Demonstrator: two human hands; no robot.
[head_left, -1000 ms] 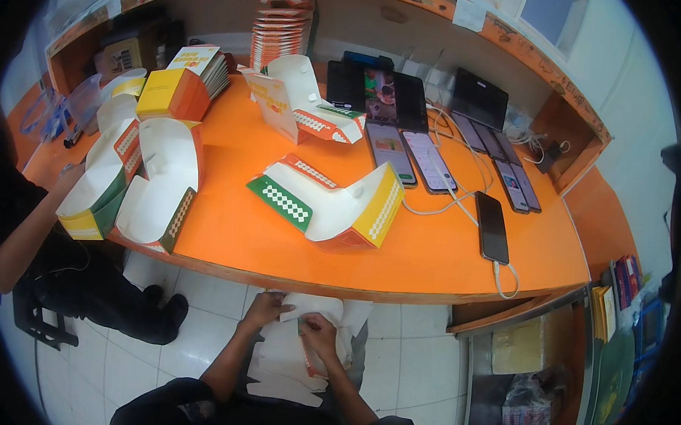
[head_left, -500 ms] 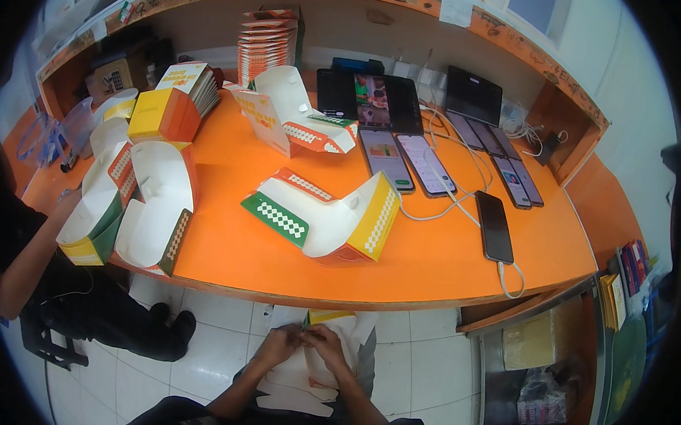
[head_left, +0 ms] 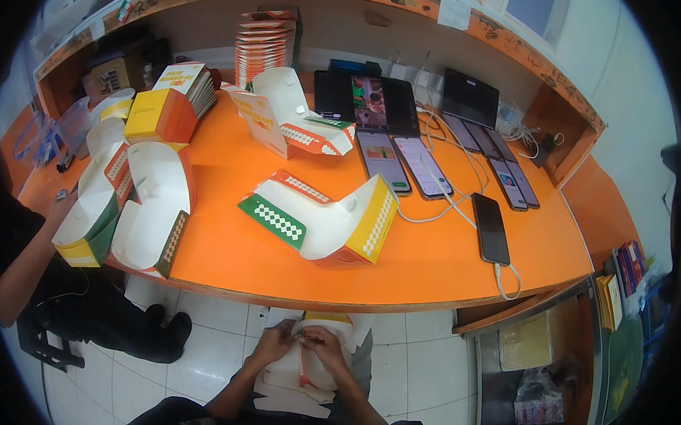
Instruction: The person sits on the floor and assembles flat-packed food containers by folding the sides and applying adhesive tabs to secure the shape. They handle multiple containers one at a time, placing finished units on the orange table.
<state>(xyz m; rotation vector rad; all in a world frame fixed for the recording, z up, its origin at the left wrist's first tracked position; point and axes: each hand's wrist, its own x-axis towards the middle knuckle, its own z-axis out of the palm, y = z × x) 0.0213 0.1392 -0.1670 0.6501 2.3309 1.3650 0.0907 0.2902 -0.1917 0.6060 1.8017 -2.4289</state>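
Note:
Over my lap, below the table's front edge, both hands work on a partly folded paper carton (head_left: 335, 326) with a white inside and a yellow band at its far side. My left hand (head_left: 274, 342) pinches its left side, fingers bent inward. Beside it, my right hand (head_left: 322, 346) closes its fingers on the carton near the middle. The fingertips almost meet, and the exact fold between them is too small to make out. More flat white card (head_left: 290, 402) lies beneath on my lap, partly covered by my forearms.
On the orange table (head_left: 225, 238) stand an opened carton (head_left: 332, 220), another carton (head_left: 281, 96), and cartons at the left. Stacked flat cartons (head_left: 262, 53) stand behind. Phones (head_left: 492, 227) with white cables lie right. A co-worker's arm (head_left: 30, 263) reaches in from the left.
The carton in my hands has opened up a little, its rounded white flap showing more at the far end. My hands have shifted slightly. The whole view has moved a touch.

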